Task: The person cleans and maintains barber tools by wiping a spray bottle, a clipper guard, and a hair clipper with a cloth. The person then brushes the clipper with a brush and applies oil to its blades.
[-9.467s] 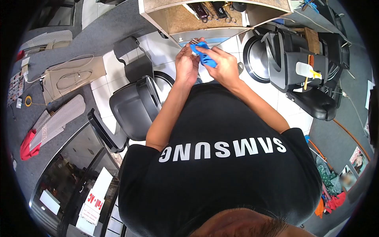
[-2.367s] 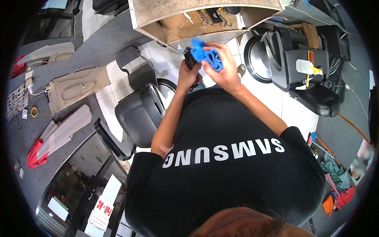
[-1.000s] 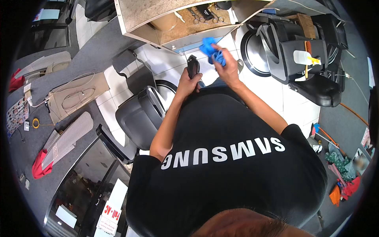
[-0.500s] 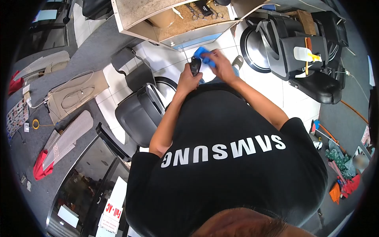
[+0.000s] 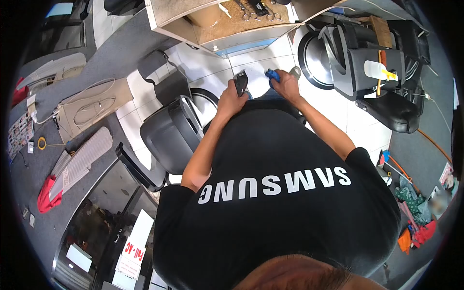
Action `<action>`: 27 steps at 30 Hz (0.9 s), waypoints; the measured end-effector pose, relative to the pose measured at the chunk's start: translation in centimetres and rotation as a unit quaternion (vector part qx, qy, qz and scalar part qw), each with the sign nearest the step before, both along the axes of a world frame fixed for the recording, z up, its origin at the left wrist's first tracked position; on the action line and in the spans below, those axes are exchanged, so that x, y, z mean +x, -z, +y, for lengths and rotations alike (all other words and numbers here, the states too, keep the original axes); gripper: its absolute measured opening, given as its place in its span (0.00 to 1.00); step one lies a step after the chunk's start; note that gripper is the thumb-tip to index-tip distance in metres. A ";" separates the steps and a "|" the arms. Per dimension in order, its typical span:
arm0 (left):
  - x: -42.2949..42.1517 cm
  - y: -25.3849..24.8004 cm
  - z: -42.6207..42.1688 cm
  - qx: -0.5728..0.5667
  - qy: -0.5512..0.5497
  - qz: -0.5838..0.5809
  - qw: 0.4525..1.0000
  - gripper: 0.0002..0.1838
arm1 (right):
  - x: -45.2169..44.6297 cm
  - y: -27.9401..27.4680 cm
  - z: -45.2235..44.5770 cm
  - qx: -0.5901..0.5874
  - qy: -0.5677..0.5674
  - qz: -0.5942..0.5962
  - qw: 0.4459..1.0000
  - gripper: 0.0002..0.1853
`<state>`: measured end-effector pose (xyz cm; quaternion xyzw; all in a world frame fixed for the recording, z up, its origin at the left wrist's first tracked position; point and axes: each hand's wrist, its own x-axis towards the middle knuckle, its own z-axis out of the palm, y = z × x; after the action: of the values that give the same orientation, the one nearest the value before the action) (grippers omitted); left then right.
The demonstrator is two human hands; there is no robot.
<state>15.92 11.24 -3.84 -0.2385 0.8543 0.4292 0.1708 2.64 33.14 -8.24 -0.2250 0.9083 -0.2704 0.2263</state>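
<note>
A black hair clipper stands upright in my left hand, its blade end pointing away from my body. To the right, apart from the clipper, my right hand is closed on a bunched blue cloth, much of which is hidden in the fist. Both hands are in front of my waist, over the white tiled floor. Beyond them is an open wooden cabinet with scissors and a black case inside.
A black salon chair is close on the left. Another chair with a round metal base is at the right, with a white and yellow bottle on it. A glass-fronted cabinet lies at the lower left.
The blue cloth was at the clipper half a second ago; my right hand has moved it right and away, and it is more crumpled. Earlier, my left hand came to hold the clipper.
</note>
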 end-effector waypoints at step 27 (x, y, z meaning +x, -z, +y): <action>-1.3 -2.8 -1.2 0.389 -0.184 0.063 0.900 0.26 | -0.3 -9.0 -4.3 -0.262 0.049 0.014 0.964 0.22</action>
<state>14.65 10.09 -1.03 -0.2785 0.5691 0.7653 0.1135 2.33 28.81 0.75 -0.2353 0.8187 -0.5066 0.1332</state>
